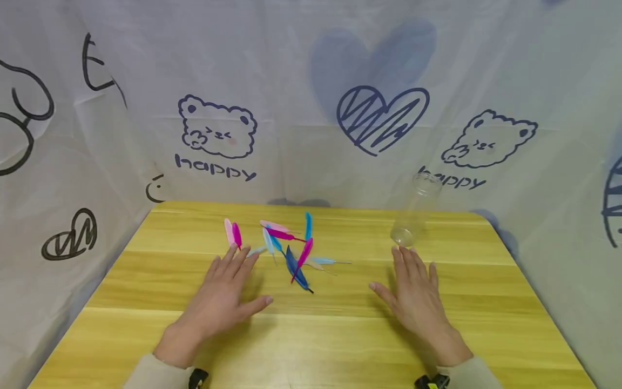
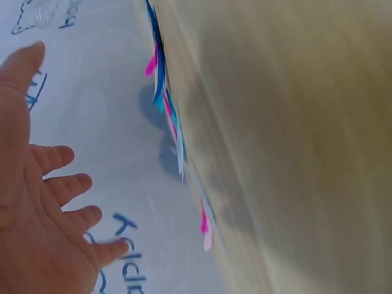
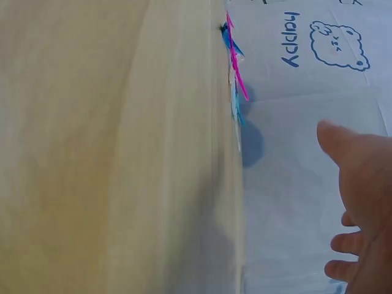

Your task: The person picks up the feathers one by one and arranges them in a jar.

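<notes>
Both hands hold nothing, palms down over the table with fingers spread. In the head view my left hand (image 1: 221, 300) is just in front of the pink pair of feathers at the left, its fingertips overlapping their lower ends. Several loose feathers lie to its right: a dark blue feather (image 1: 296, 270), a magenta feather (image 1: 305, 252), a light blue feather (image 1: 323, 260) and a bright blue feather (image 1: 308, 226) among them. My right hand (image 1: 415, 297) is in front of a clear, lidless jar (image 1: 415, 210), fingertips close to its base. The left wrist view shows the left hand's spread fingers (image 2: 76, 190).
The wooden table (image 1: 330, 335) reaches back to a pale cloth backdrop (image 1: 291, 156) with bear and heart drawings. More cloth hangs along the left and right sides. The jar stands near the back right edge. A dark strap (image 1: 197, 378) sits at the left wrist.
</notes>
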Tool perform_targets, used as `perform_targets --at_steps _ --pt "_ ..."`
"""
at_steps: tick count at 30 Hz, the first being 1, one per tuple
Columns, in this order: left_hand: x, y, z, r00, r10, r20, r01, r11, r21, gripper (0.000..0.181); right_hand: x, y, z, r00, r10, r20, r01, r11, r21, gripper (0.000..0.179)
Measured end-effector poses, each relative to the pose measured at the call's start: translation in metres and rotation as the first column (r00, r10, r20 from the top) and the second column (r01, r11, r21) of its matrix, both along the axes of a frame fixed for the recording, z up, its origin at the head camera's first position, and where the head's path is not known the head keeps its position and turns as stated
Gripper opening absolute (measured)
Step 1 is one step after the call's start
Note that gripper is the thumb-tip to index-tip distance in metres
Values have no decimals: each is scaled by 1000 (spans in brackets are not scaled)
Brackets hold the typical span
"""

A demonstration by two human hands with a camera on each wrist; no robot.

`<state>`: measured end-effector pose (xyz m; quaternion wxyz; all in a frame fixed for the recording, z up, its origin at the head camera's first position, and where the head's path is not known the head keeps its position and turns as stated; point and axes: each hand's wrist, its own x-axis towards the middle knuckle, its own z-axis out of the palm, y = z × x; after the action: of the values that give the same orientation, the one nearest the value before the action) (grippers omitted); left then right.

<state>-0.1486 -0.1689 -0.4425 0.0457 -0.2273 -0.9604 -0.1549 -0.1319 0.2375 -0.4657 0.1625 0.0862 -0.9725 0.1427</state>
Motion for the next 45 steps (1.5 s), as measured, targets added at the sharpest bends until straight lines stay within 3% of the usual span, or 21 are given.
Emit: perform_targets --at_steps 5,7,13,19,26,30,38,45 --pt "4 27 -7 994 -107 -1 106 990 94 87 1 8 -5 987 -12 -161 -4 995 -100 85" --pt "6 39 -9 989 -148 -16 149 983 107 81 -2 13 -4 982 -20 -185 -8 989 -150 80" --pt "6 78 -9 964 -264 -33 266 958 108 73 -27 35 10 986 -136 -93 103 948 -300 73" --pt "0 111 -9 932 -359 -53 361 931 45 72 -58 54 29 974 -227 -18 209 922 -327 82" --pt "-8 145 -12 919 -394 21 393 918 54 81 -91 68 49 957 -288 29 280 896 -343 95" --pt "-10 159 -16 912 -410 24 408 911 56 82 -103 74 55 948 -315 46 311 886 -343 96" --pt "-9 165 -25 918 -394 49 392 919 52 80 -123 72 60 938 -343 49 340 882 -326 99" --pt "-9 166 -24 919 -389 68 385 921 66 77 -135 71 68 926 -376 44 368 866 -340 100"
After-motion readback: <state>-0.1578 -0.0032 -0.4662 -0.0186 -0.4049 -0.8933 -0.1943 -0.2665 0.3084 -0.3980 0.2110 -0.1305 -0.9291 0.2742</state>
